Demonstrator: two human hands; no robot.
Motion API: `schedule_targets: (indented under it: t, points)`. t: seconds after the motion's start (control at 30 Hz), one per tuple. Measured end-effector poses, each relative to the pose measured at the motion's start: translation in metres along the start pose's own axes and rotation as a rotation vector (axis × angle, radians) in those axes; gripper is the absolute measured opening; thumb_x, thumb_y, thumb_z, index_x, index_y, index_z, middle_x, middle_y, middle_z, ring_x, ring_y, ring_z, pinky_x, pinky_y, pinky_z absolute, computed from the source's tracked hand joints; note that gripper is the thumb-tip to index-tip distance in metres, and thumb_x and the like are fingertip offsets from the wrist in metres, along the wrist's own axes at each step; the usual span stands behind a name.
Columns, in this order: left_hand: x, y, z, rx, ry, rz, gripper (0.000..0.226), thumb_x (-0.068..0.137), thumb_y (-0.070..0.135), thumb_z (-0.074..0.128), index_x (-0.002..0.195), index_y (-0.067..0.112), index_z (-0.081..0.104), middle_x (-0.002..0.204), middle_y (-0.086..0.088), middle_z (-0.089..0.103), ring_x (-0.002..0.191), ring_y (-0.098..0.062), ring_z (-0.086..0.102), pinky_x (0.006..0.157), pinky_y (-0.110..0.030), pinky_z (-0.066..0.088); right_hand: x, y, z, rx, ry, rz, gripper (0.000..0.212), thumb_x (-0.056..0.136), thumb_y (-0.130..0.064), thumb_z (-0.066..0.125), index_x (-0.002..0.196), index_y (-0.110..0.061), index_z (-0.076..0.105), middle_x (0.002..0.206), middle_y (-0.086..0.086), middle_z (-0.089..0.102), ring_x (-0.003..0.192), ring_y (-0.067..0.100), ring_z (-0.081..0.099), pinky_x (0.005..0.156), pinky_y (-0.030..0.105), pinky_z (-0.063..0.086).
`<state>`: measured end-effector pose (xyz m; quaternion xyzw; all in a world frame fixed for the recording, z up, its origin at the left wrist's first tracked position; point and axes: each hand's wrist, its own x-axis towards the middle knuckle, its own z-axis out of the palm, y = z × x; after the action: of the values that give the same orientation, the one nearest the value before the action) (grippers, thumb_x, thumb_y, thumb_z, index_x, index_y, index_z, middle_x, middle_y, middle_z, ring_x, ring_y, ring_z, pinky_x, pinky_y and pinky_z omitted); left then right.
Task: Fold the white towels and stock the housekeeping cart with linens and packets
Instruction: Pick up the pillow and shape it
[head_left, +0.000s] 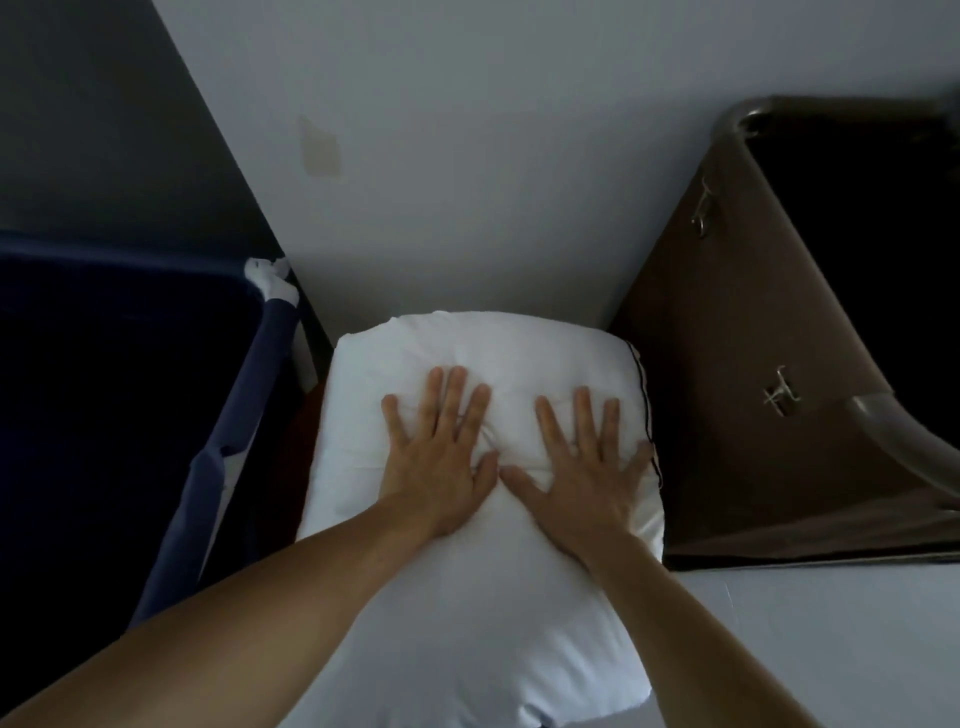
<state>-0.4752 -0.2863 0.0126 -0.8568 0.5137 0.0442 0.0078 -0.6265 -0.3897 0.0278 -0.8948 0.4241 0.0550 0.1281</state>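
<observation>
Two hands lie flat on the white bundle (467, 613), the left hand (441, 462) and right hand (587, 473) side by side, thumbs nearly touching. All the fingers (457, 395) are straight and spread wide, pressing down and gripping nothing. The cloth puckers into creases between the thumbs. Whether this is a thick folded towel or a pillow, I cannot tell in this dim light.

Beyond the fingertips the bundle ends just short of the wall (493, 182). Outside the left little finger hangs a blue fabric bag (270, 374). Outside the right little finger runs a dark piped edge (644, 395), and past it stands the brown bin (753, 322).

The stuff looks puffy, so I would expect it to spring back once the palms lift, undoing any fold. The crease trapped between the thumbs could set into a wrinkle. Uneven pressure might also push the bundle sideways toward the gap beside the bag, since whatever supports it is hidden.
</observation>
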Motion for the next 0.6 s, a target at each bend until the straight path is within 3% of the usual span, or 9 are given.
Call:
schedule_targets:
  t: [0.2,0.4,0.6]
  points:
    - [0.011,0.003,0.040,0.039,-0.044,-0.008,0.076,0.092,0.061,0.001,0.151,0.022,-0.026,0.156,-0.008,-0.040,0.146,-0.030,-0.032,0.107,-0.075,-0.008,0.022,0.022,0.054,0.017,-0.099,0.045,0.090,0.073,-0.095,0.011,0.138,-0.056,-0.037,0.151,-0.010,-0.048,0.144,0.025,-0.038,0.110,0.071,-0.010]
    - [0.030,0.001,0.082,0.024,0.033,0.047,0.075,0.093,0.057,0.026,0.156,0.018,0.013,0.165,-0.013,-0.001,0.153,-0.035,0.004,0.106,-0.079,0.006,0.045,0.030,0.102,0.039,-0.092,0.085,0.087,0.076,-0.094,0.012,0.140,-0.057,-0.033,0.154,-0.009,-0.044,0.144,0.025,-0.037,0.112,0.070,-0.009]
    - [0.045,0.006,0.126,-0.008,0.113,0.100,0.076,0.091,0.053,0.039,0.155,0.015,0.025,0.165,-0.016,0.009,0.152,-0.036,0.007,0.106,-0.079,-0.003,0.059,0.039,0.141,0.073,-0.093,0.123,0.087,0.072,-0.092,-0.001,0.142,-0.053,-0.035,0.156,-0.007,-0.042,0.145,0.024,-0.036,0.115,0.067,-0.008]
